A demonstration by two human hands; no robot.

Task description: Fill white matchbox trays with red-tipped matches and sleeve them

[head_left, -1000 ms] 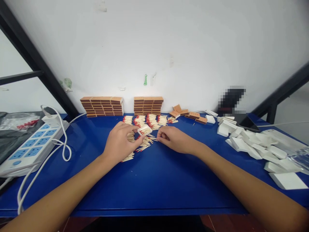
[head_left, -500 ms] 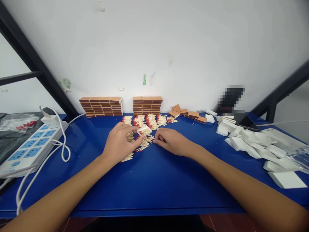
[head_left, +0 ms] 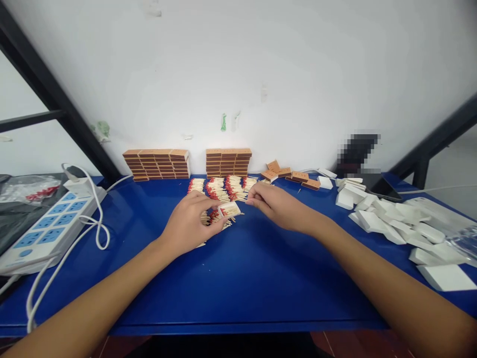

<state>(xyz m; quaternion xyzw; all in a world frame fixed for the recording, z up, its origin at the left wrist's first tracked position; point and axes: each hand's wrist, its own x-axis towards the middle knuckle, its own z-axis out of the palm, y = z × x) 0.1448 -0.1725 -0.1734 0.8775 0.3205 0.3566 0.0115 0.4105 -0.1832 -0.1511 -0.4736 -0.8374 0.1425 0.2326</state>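
My left hand [head_left: 188, 223] is closed round a small white matchbox tray [head_left: 230, 209] partly filled with matches, held just above a loose pile of red-tipped matches [head_left: 219, 219] on the blue table [head_left: 238, 278]. My right hand [head_left: 278, 205] hovers just right of the tray, its fingers pinched together near the matches [head_left: 233, 186] lying in rows behind; what the fingertips hold is too small to make out.
Stacked brown matchboxes [head_left: 158, 164] and a second stack [head_left: 228, 162] stand against the wall, with loose brown sleeves [head_left: 294, 176] beside them. Several white trays [head_left: 391, 221] lie at the right. A white power strip [head_left: 50, 228] with its cable lies at the left.
My left hand lowered the tray slightly and turned it toward me. My right hand lifted from the pile and moved back and right, to the rows of matches.
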